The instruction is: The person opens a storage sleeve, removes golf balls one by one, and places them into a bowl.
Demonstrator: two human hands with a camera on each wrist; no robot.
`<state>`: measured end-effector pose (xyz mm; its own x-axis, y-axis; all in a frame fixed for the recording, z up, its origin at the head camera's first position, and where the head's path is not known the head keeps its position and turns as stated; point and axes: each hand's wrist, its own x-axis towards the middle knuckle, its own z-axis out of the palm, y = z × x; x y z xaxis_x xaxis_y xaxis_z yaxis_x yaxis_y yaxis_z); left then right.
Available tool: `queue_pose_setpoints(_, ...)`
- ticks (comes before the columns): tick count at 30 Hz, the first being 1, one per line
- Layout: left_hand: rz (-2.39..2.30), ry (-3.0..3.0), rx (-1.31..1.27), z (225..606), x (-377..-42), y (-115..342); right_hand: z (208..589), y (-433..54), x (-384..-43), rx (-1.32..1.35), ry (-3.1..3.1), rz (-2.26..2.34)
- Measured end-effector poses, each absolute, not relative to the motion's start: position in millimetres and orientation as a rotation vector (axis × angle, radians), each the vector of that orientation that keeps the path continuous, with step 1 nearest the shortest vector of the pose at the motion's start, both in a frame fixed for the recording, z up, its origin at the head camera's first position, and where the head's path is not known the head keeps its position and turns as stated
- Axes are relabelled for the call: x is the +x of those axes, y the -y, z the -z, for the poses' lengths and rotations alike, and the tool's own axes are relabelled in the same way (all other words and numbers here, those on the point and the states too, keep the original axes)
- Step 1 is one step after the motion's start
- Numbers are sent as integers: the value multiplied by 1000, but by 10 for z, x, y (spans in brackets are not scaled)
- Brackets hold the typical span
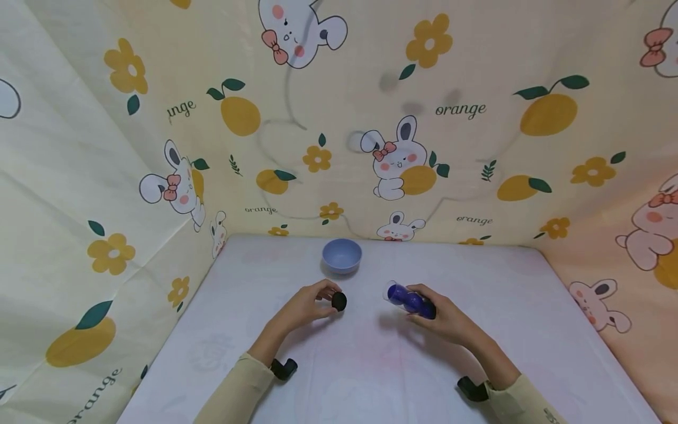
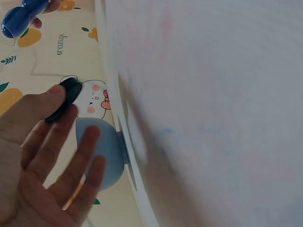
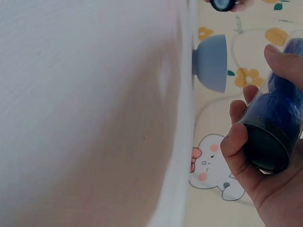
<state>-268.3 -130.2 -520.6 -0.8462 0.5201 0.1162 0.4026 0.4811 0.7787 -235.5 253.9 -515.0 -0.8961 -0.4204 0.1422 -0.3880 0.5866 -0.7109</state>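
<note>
My left hand (image 1: 309,304) pinches a round black cap (image 1: 339,301) between thumb and fingertips, above the table. In the left wrist view the cap (image 2: 65,100) is seen edge-on, with the other fingers spread below it. My right hand (image 1: 442,315) grips a clear tube (image 3: 265,111) holding several blue balls (image 1: 412,301). The tube's uncapped end tilts up and to the left, toward the left hand. A black cap (image 3: 266,147) covers its other end, near my palm. Behind both hands a blue bowl (image 1: 342,257) stands upright.
The white table (image 1: 349,377) ends at the back against a hanging cloth (image 1: 339,188) printed with rabbits and oranges. More of this cloth closes in the left and right sides. A black wrist camera (image 1: 284,369) sits at the left cuff, another camera (image 1: 472,389) at the right.
</note>
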Motion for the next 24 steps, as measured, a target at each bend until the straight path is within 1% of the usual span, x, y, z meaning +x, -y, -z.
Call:
queue_pose_setpoints(8, -1166, -2601, 751, 5244, -2672, 1344, 5125, -2533, -2356, -693, -2773, 1223)
queue_pose_setpoints(24, -1092, -2618, 655, 5256, -2650, 1354, 5094, -2546, -2334, -676, -2771, 1226)
